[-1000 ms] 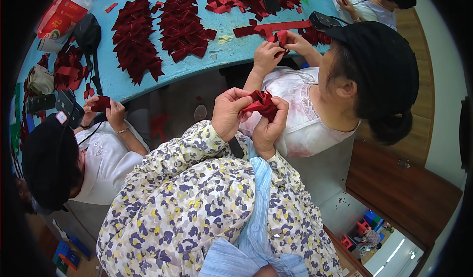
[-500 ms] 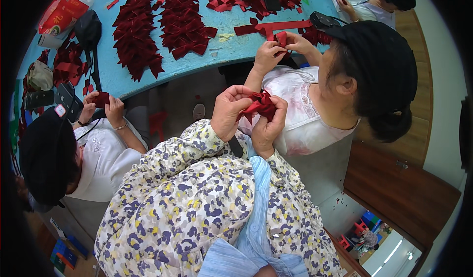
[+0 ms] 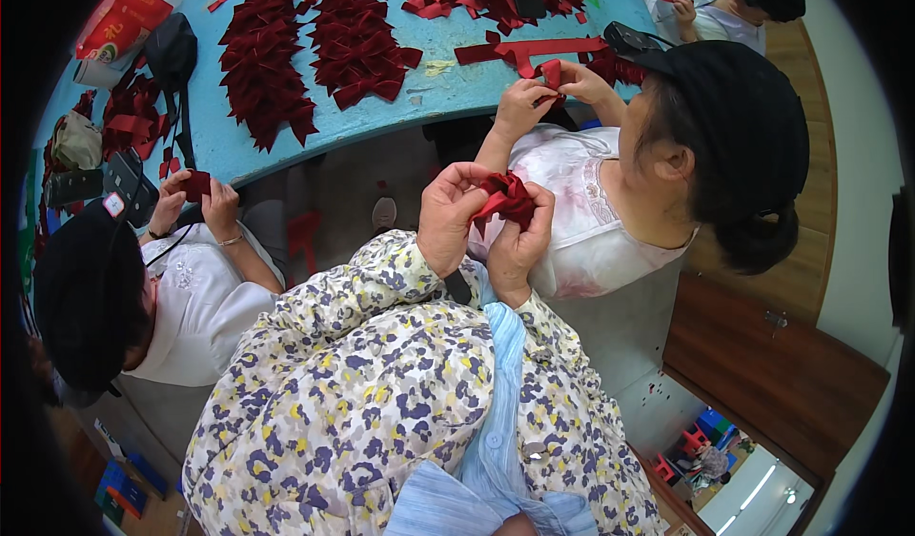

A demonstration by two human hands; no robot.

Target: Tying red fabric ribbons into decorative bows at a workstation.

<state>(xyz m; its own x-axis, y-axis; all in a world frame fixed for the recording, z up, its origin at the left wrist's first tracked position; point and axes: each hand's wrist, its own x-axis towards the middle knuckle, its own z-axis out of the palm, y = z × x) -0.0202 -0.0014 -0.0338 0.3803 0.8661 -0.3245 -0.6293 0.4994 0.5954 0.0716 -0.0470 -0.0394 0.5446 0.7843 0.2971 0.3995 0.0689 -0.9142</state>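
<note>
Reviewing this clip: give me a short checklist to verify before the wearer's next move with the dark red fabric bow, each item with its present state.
1. Left hand grips the dark red fabric bow: ok.
2. Right hand also pinches the bow: ok.
3. Bow held off the blue table, above the lap: ok.
4. Neighbour's hands, working a red ribbon strip, are apart from the wearer's: ok.
5. Bow's centre fold is tight: cannot tell, fingers cover it.

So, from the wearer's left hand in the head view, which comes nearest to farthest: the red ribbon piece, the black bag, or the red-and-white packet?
1. red ribbon piece: held by the left hand and the right hand.
2. black bag: up-left on the blue table.
3. red-and-white packet: beyond the bag, at the table's far-left corner.
</note>
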